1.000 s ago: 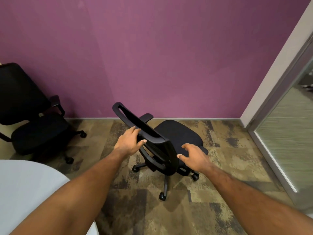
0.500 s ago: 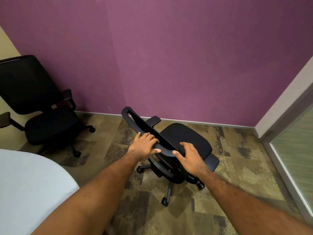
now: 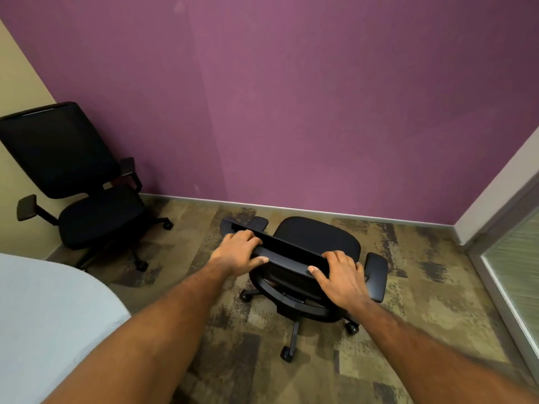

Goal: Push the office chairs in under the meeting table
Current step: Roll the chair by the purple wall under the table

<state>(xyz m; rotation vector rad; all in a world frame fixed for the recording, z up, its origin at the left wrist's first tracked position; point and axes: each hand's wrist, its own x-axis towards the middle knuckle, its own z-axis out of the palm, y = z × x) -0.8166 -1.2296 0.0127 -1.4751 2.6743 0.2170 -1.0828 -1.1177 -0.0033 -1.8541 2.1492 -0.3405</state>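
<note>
A black office chair (image 3: 316,239) on castors stands in front of me, its seat facing the purple wall and its backrest towards me. My left hand (image 3: 237,252) grips the left part of the backrest's top rail, fingers curled over it. My right hand (image 3: 342,277) grips the right part of the same rail, thumb on my side. The pale grey meeting table (image 3: 43,322) shows its rounded corner at the lower left. A second black office chair (image 3: 78,182) stands in the left corner, away from the table.
The purple wall (image 3: 291,112) runs close behind the held chair. A glass door with a metal frame (image 3: 513,266) is at the right. Patterned carpet (image 3: 423,301) lies open between the chair and the door.
Both hands have gone from reaching and touching the backrest to gripping its top rail. The chair has turned so its backrest faces me more squarely.
</note>
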